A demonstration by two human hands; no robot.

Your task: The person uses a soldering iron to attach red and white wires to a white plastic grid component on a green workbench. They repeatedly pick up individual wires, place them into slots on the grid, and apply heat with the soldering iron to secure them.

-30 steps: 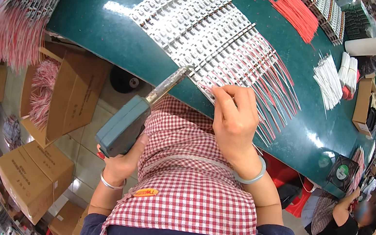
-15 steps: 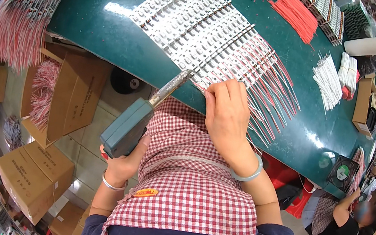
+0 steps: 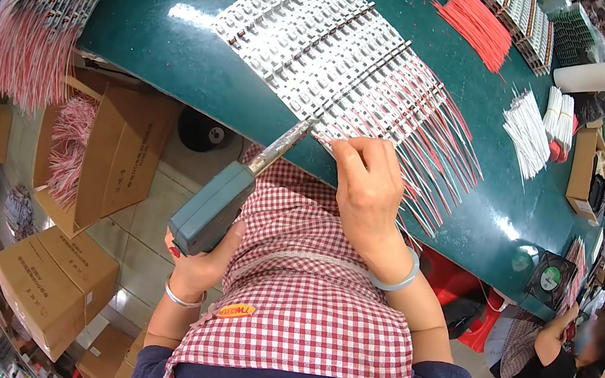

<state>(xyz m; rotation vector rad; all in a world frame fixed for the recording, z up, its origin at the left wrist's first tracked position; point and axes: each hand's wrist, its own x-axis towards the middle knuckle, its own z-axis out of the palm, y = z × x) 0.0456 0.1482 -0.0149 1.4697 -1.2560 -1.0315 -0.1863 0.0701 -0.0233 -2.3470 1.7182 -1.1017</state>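
Observation:
My left hand (image 3: 203, 259) is wrapped round the handle of a soldering gun (image 3: 215, 203) with a blue-grey body. The gun's long metal barrel slants up and right, and its tip touches or nearly touches the near edge of a white panel of small circuit boards (image 3: 295, 33). Beside that tip, my right hand (image 3: 370, 188) is pinched at the panel's near edge. Its fingertips hide most of what they hold, seemingly the end of a thin wire. Red and white wires (image 3: 444, 144) fan out from the panel's right part.
Bundles of wired strips (image 3: 62, 8) hang over the green table (image 3: 154, 74) at left. Red wires (image 3: 474, 26) and white wires (image 3: 525, 133) lie at right. Cardboard boxes (image 3: 58, 285) stand on the floor at left. A small fan (image 3: 549, 279) and another person (image 3: 549, 355) are at right.
The soldering gun has shifted slightly right, its tip slightly lower at the panel edge. My right hand has moved slightly down, and its fingers have bent a little differently.

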